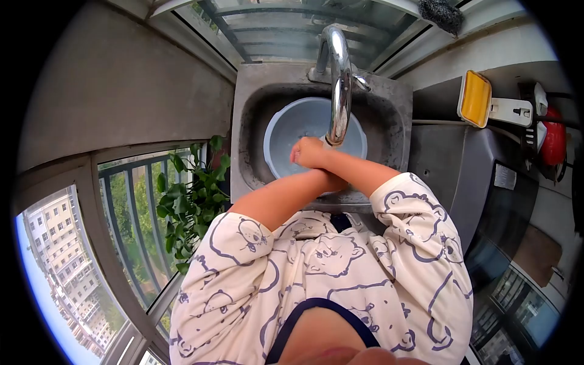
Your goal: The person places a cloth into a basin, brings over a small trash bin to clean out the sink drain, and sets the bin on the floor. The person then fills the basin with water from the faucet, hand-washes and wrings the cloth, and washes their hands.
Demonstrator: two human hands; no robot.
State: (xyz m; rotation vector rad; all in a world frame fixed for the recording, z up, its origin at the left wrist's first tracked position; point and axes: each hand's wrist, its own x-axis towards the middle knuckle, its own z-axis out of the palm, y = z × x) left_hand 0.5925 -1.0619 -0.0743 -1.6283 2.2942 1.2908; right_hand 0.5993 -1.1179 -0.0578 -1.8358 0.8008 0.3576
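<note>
My right hand is under the mouth of the chrome faucet, over a light blue basin. Its fingers are curled in, and I see nothing held in them. My forearms cross, with the right one on top. The left hand lies beneath the right forearm near the front rim of the basin, its fingers hidden. The basin stands inside a grey sink and seems to have some water in it.
A leafy green plant stands left of the sink by the railed window. On the right are a dark appliance, a yellow-faced brush or scoop and a red object. A dark scrubber sits at the top right.
</note>
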